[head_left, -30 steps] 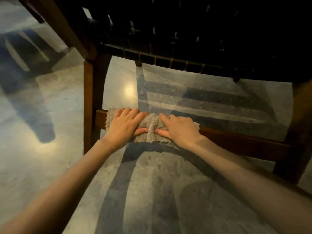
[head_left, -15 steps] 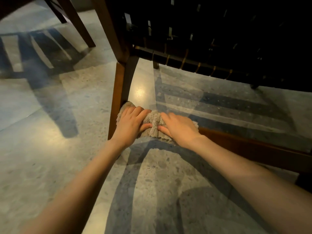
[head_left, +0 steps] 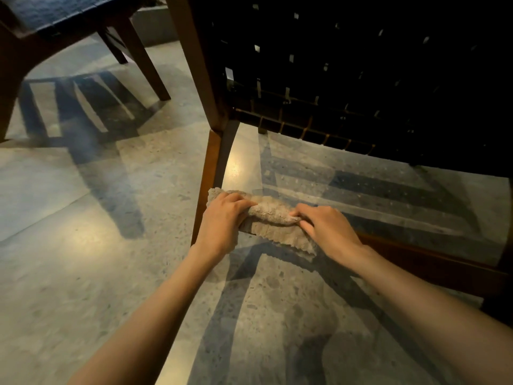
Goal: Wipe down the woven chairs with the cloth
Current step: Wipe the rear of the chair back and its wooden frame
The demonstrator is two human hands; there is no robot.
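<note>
speckled floor (head_left: 83,218) below, left hand (head_left: 222,221) and right hand (head_left: 331,232) grip the rolled, fuzzy beige cloth (head_left: 270,213).

No readable text, labels, brands, numbers or signs anywhere in the head view: not on chairs, cloth or floor.

Chair leg (head_left: 212,168) blocks L; floor (head_left: 388,212) open under seat (head_left: 361,79) (dim).

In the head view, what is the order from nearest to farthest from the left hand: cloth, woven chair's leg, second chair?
1. cloth, gripped in the left hand
2. leg, just beyond the hand
3. second chair, far upper left
</note>
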